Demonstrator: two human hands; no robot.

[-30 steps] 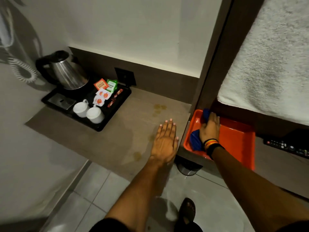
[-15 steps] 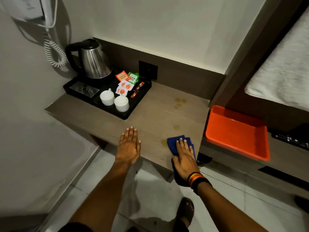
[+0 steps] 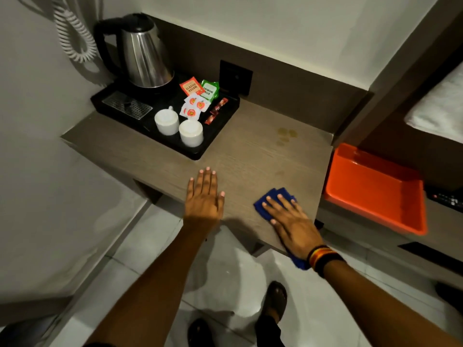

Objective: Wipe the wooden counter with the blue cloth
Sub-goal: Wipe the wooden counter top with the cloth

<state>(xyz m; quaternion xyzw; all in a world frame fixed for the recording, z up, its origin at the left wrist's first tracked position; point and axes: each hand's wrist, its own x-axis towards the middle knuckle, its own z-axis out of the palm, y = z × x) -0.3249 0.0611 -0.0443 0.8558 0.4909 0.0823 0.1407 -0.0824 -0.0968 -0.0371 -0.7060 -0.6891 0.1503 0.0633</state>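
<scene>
The wooden counter runs across the middle of the view, with a few yellowish stain spots near its back right. A folded blue cloth lies at the counter's front right edge, part of it hanging over the edge. My right hand presses flat on top of the cloth, fingers spread, a striped band on the wrist. My left hand rests flat on the bare wood to the left of the cloth, palm down, fingers apart, holding nothing.
A black tray at the back left carries a steel kettle, two white cups and several sachets. An orange tray sits on the lower shelf to the right. A coiled cord hangs on the left wall.
One second ago my right hand gripped the cloth in the orange tray. It has since brought the cloth onto the counter's front right edge and now presses it flat. The left hand stayed on the wood.
</scene>
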